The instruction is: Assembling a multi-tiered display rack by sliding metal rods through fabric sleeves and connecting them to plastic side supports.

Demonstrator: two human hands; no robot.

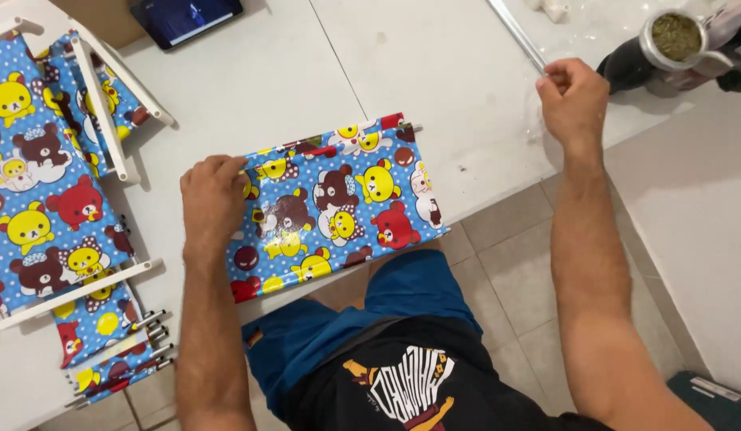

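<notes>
White tabletop (307, 72) fills most of the view, with beige floor tiles (506, 263) seen below its edge. A blue panel printed with cartoon bears (338, 203) is laid flat near the table's front edge, partly overhanging it. The left hand (213, 195) is pressed palm-down on the panel's left end, fingers together and curled over its upper corner. The right hand (572, 96) is closed in a fist around the end of a thin metal rod (518, 33), which is stretched away across the table, well apart from the panel. More bear-print panels with white frame bars (51, 183) are spread at the left. A tablet (187, 17) is set at the far edge, and a metal cup filled with green herb (674, 38) is seen at the upper right.
</notes>
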